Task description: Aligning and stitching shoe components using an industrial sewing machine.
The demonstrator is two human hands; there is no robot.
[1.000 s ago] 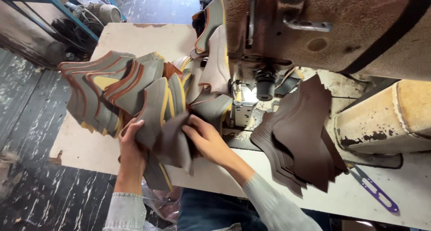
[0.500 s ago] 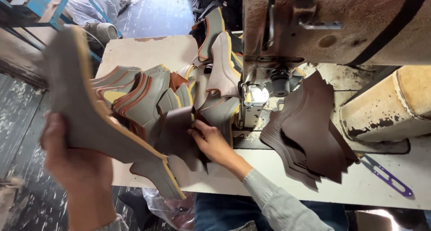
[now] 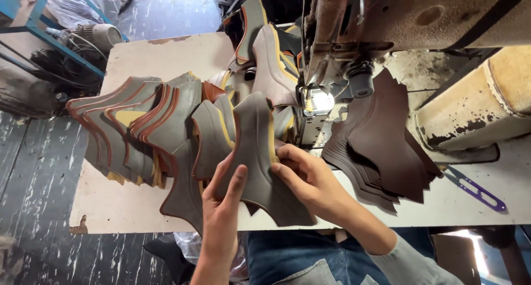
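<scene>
The grey, curved shoe-upper piece with a yellow-lined edge (image 3: 255,152) now sits between both hands over the near edge of the pale worktable (image 3: 110,207). Half a second ago the left hand had a long grey piece lifted high at the left of the view; that piece is down again, and the left hand (image 3: 224,199) has come back to the centre, its fingers pressed flat against the lower face of the grey piece. The right hand (image 3: 310,180) was already on the pile and has stayed there; it grips the piece's right edge, thumb on top and fingers curled under. By my reading, one piece has been singled out of the pile and is held ready.

From the left hand the piece rises toward 12 o'clock; from the right hand it lies at 9 o'clock, touching both. The fanned stack of grey pieces with rust-red trim (image 3: 138,130) spreads out at 10 o'clock from the hands. The rusty sewing machine head (image 3: 387,25) stands at 1 o'clock, the pile of dark brown leather cut-outs (image 3: 381,146) at 2 o'clock, and the purple thread snips (image 3: 475,191) at 3 o'clock.
</scene>
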